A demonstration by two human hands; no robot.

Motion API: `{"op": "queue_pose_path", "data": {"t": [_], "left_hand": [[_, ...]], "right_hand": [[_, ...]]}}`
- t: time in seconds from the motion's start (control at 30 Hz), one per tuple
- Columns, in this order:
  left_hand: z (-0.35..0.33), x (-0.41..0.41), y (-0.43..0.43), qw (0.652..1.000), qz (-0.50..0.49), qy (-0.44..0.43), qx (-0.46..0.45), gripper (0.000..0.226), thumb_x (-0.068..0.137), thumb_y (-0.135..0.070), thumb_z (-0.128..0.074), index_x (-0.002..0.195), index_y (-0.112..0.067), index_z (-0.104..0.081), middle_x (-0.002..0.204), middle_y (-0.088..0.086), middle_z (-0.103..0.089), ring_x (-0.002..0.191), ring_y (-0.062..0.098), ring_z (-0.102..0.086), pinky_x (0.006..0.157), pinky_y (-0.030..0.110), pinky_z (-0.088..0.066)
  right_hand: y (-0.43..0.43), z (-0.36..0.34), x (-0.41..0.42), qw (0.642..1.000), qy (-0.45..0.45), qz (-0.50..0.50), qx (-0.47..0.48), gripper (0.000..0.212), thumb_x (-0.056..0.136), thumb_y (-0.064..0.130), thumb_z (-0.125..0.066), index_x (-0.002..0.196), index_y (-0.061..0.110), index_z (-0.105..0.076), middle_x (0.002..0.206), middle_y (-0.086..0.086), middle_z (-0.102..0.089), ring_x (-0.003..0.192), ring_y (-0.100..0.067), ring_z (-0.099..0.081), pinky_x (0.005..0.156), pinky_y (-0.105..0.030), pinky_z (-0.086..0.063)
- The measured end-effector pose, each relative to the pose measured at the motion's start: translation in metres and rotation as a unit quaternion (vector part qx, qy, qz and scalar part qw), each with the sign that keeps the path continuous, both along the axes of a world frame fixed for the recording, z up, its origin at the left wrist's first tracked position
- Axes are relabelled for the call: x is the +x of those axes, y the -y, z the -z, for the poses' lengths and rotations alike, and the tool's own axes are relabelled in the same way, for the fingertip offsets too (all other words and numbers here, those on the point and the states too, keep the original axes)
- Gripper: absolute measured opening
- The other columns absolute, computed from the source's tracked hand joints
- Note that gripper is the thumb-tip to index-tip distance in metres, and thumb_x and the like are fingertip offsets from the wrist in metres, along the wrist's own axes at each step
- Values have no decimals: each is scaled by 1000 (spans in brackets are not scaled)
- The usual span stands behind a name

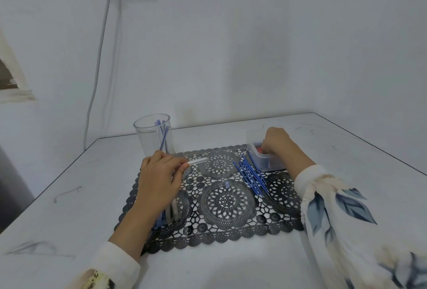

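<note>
Clear tube (197, 161) between pinching left hand (159, 179) fingers (179, 164); right hand (278, 143) fingers hidden in plastic box (262, 158), grip unclear.

A: What does the right hand (277, 143) hold inside the plastic box (263, 159)?
B: I cannot tell. Its fingertips are hidden there, and the red bits (260, 149) are too small.
A: And the left hand (159, 177)?
B: The clear tube (196, 161) it pinches is blurred, and the sticks (172, 213) under its wrist are mostly covered.
</note>
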State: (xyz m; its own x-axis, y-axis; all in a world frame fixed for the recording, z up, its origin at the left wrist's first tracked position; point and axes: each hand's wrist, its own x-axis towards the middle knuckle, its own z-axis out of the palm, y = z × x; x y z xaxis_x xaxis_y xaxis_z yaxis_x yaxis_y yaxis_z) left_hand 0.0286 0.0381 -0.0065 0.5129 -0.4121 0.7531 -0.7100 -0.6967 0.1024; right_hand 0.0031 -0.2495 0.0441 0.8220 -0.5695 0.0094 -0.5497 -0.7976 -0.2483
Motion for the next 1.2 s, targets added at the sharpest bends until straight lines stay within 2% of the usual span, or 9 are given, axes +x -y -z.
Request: {"op": "queue_pose_path", "data": {"t": [0.13, 0.33, 0.5, 0.6, 0.77, 0.9, 0.97, 1.07, 1.2], "left_hand": [[0, 1, 1, 1000, -1, -4, 4, 39, 88, -43, -38, 89, -23, -72, 77, -13, -66, 81, 15, -49, 75, 28, -28], [2, 1, 0, 1000, -1, -9, 8, 40, 87, -43, -38, 89, -23, -72, 75, -13, -66, 80, 16, -49, 76, 29, -29], [1, 0, 1, 1000, -2, -8, 10, 40, 87, -43, -37, 88, -23, -72, 75, -13, -65, 80, 15, -48, 75, 27, -25], [1, 0, 1, 1000, 1, -3, 9, 39, 87, -43, -39, 88, -22, -72, 74, -13, -65, 79, 15, -49, 75, 26, -24], [1, 0, 1, 1000, 3, -8, 1, 39, 88, -44, -38, 88, -22, -72, 75, -14, -65, 79, 14, -48, 74, 26, -23], [2, 0, 1, 1000, 7, -13, -7, 39, 87, -43, -39, 89, -22, -72, 76, -14, -66, 80, 14, -49, 76, 28, -26], [2, 0, 1, 1000, 7, -17, -11, 39, 87, -43, -39, 89, -22, -72, 76, -14, -66, 79, 13, -48, 76, 29, -28], [2, -1, 0, 1000, 4, -22, -16, 39, 87, -43, -39, 88, -22, -72, 75, -13, -65, 79, 13, -47, 75, 30, -30], [2, 0, 0, 1000, 0, -26, -16, 39, 87, -43, -38, 88, -23, -72, 75, -14, -65, 79, 13, -48, 75, 31, -31]], "right_hand": [[0, 3, 1, 1000, 5, 0, 6, 40, 84, 27, -65, 113, 1, -56, 114, -12, -61, 102, -24, -60, 69, -24, -40], [2, 7, 4, 1000, -6, 2, 16, 36, 84, 23, -64, 111, 1, -57, 100, -11, -59, 82, -22, -52, 68, -25, -38], [4, 6, 4, 1000, -9, 0, 12, 37, 84, 25, -64, 111, 1, -57, 102, -11, -59, 92, -23, -57, 69, -24, -38], [4, 4, 2, 1000, 22, 2, 5, 31, 85, 19, -62, 109, 0, -57, 86, -9, -55, 83, -23, -52, 67, -24, -37], [1, -6, 5, 993, 118, -10, 16, 20, 83, 8, -56, 100, -3, -59, 102, -16, -63, 97, -29, -61, 68, -27, -42], [-6, -20, 9, 957, 259, -82, 98, 21, 84, 4, -52, 93, 3, -71, 89, -9, -66, 85, -22, -63, 64, -20, -45], [-14, -29, 3, 937, 279, -134, 159, 28, 82, -1, -52, 96, 11, -73, 86, -6, -65, 80, -16, -60, 64, -16, -44], [-25, -38, -5, 923, 278, -211, 164, 34, 80, -7, -56, 106, 10, -71, 89, -6, -69, 82, -12, -60, 79, -20, -47], [-43, -39, -9, 906, 295, -264, 147, 22, 82, 4, -66, 102, 12, -72, 82, -6, -69, 76, -13, -60, 69, -14, -45]]}}
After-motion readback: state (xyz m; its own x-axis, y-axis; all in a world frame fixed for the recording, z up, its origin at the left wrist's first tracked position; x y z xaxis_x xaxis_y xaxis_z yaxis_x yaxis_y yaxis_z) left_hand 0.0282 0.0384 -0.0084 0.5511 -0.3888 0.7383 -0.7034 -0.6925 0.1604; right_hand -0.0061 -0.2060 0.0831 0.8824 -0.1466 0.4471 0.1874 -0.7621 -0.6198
